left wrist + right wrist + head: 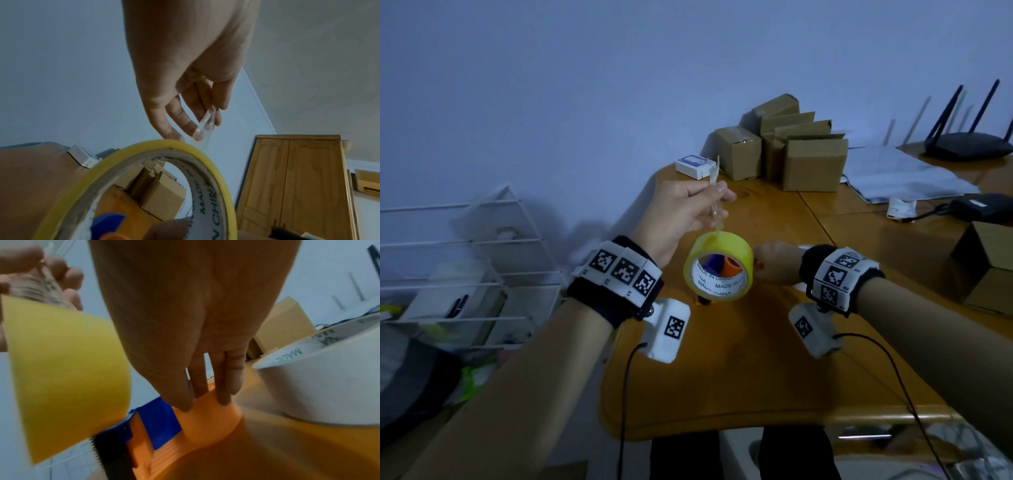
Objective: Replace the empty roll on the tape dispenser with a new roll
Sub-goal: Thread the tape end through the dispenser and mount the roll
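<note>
Looking down from the head camera, the left hand [681,209] is raised above the table [739,359], pinching a crumpled strip of clear tape [714,192] between thumb and fingers. The strip runs down to a yellow tape roll [719,267] that hangs just below the hand. Through the roll's core, blue and orange parts of the tape dispenser [726,269] show. The right hand [777,262] sits just right of the roll, low over the table; its fingers are hidden behind the roll here. Cardboard boxes [791,154], papers and a black router [967,144] stand at the far end of the table.

The left wrist camera adds the grip itself: the strip is squeezed between thumb and fingertips [174,129], and the roll's yellow edge and printed white core fill the lower frame, directly under the fingers.

The right wrist camera shows what the head view hides: the right hand's fingers [224,386] are curled around the dispenser's orange handle. The dispenser's blue body and black serrated blade lie below the yellow roll, which is at the left, blurred, close to the blade. An empty roll [320,379], a bare grey-white core, lies on the table to the right of the hand, not touched.
</note>
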